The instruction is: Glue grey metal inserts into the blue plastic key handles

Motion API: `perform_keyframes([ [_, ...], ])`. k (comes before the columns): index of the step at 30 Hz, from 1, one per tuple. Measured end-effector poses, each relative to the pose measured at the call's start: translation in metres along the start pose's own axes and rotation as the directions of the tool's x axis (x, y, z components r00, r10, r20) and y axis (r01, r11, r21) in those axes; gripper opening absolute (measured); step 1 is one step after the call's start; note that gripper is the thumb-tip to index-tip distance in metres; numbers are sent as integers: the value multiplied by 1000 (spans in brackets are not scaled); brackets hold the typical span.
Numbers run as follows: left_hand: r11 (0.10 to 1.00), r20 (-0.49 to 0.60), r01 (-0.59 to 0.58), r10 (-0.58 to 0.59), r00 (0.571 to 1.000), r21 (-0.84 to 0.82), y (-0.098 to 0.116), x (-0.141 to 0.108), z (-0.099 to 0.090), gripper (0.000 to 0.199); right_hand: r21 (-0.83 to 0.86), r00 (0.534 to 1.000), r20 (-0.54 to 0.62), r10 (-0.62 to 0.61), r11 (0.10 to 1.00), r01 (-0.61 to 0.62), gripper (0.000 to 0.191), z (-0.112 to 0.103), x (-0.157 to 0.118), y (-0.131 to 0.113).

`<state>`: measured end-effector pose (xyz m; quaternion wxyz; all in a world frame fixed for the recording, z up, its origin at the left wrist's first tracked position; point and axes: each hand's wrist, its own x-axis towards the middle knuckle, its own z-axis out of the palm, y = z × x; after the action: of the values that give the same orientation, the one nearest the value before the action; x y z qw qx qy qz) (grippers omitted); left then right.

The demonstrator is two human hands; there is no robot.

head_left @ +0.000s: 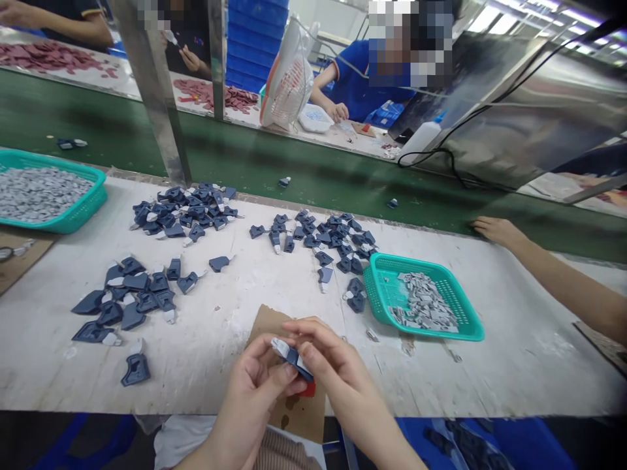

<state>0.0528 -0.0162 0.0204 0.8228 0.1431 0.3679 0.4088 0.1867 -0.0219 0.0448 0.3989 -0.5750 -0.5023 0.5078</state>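
Observation:
Between my two hands, above the front edge of the table, is a dark blue plastic part (292,358) with a light grey end piece. My left hand (259,382) pinches it from the left, the thumb along its lower side. The fingers of my right hand (337,372) close on it from the right, thumb pressed near its middle. Under the hands lies a piece of brown cardboard (313,418) with dark stains. Something red (307,390) shows just below the part, mostly covered by the fingers.
Piles of similar blue parts (186,212) lie left and centre. A green basket (473,333) of small grey pieces stands right; another (83,219) is at far left. Behind runs a green conveyor belt (235,156). A co-worker's arm (553,274) reaches in from the right; other people sit opposite.

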Motion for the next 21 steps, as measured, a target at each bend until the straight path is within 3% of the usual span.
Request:
perform_keyframes([
  [6,999,-30,-15,16,999,42,0,7,2,28,3,996,-33,-86,996,86,25,4,3,10],
  [10,997,15,-9,8,1000,77,1,14,3,31,94,993,-59,-106,989,111,26,3,8,14],
  [15,992,87,-1,-10,996,126,4,26,6,29,21,965,-158,-209,976,215,22,1,14,15],
  [19,968,194,-3,-48,980,251,29,46,18,24,76,926,-352,-136,982,173,23,-16,14,25],
  [21,928,179,-60,-7,984,367,56,70,28,18,145,869,-492,-52,979,141,23,-31,12,36],
])
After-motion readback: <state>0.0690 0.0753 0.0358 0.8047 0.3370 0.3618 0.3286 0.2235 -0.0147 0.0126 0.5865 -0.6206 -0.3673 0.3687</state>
